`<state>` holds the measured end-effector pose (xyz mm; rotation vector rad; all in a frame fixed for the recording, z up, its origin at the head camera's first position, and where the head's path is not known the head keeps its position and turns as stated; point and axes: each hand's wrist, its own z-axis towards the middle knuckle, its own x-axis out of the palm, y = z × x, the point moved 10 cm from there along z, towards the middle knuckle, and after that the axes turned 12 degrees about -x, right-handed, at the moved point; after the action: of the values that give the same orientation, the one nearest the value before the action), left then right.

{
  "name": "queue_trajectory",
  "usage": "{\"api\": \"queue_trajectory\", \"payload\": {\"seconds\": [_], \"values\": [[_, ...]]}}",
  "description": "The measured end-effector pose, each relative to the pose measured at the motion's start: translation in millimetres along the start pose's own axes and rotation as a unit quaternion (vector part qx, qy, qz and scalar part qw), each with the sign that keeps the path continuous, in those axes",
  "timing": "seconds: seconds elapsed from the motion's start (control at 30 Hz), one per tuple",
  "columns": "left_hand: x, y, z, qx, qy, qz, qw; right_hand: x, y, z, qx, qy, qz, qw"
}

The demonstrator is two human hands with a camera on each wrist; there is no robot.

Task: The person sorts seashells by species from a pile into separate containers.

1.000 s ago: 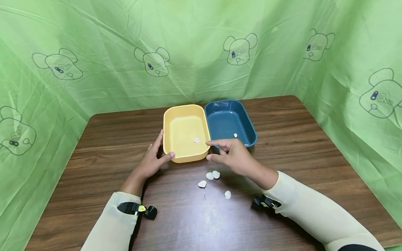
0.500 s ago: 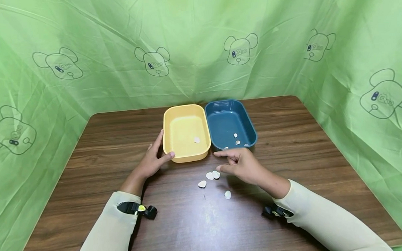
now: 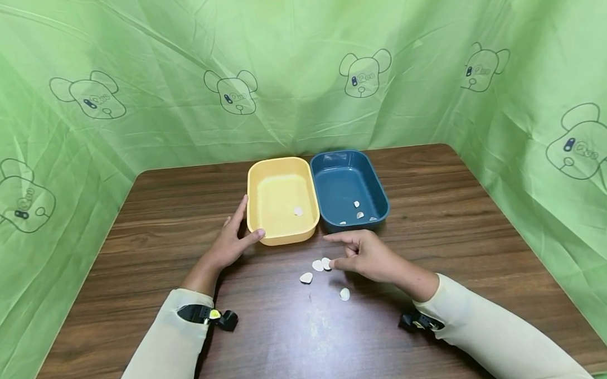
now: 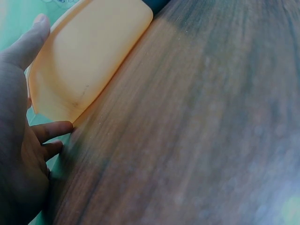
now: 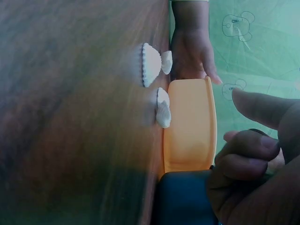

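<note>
My left hand (image 3: 228, 243) rests against the near left corner of a yellow tray (image 3: 285, 238), thumb at the rim and straight fingers along its side. One white seashell (image 3: 297, 211) lies in that tray. My right hand (image 3: 373, 257) hovers over the table in front of the blue tray (image 3: 335, 183), index finger and thumb apart, the other fingers curled; nothing shows between them. Near its thumb two white seashells (image 3: 318, 265) lie side by side. A third seashell (image 3: 306, 278) is closer to me, and another seashell (image 3: 344, 294) lies to the right.
Inside the blue tray, several small shells (image 3: 360, 215) lie near its front end. Both trays stand side by side at the back of the brown wooden table (image 3: 173, 188). Green curtains (image 3: 299, 72) with bear drawings surround the table behind and at the sides.
My right hand has drawn back from between the trays toward me and slightly right, down near the paired seashells. Shells it covered in the blue tray now show. My left hand has stayed put.
</note>
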<state>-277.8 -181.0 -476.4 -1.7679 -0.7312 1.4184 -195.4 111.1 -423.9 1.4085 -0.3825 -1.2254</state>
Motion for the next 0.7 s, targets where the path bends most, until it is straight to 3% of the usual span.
{"api": "queue_trajectory", "payload": {"seconds": [0.4,0.7], "values": [[-0.4,2.3,0.9,-0.009,0.000,-0.001,1.0000,18.8,-13.2,-1.6,0.024,0.089,0.022,0.995],[-0.3,0.4,-1.3,-0.010,0.002,0.003,0.9999,18.0,-23.5,-0.8,0.020,0.105,0.014,0.994]]}}
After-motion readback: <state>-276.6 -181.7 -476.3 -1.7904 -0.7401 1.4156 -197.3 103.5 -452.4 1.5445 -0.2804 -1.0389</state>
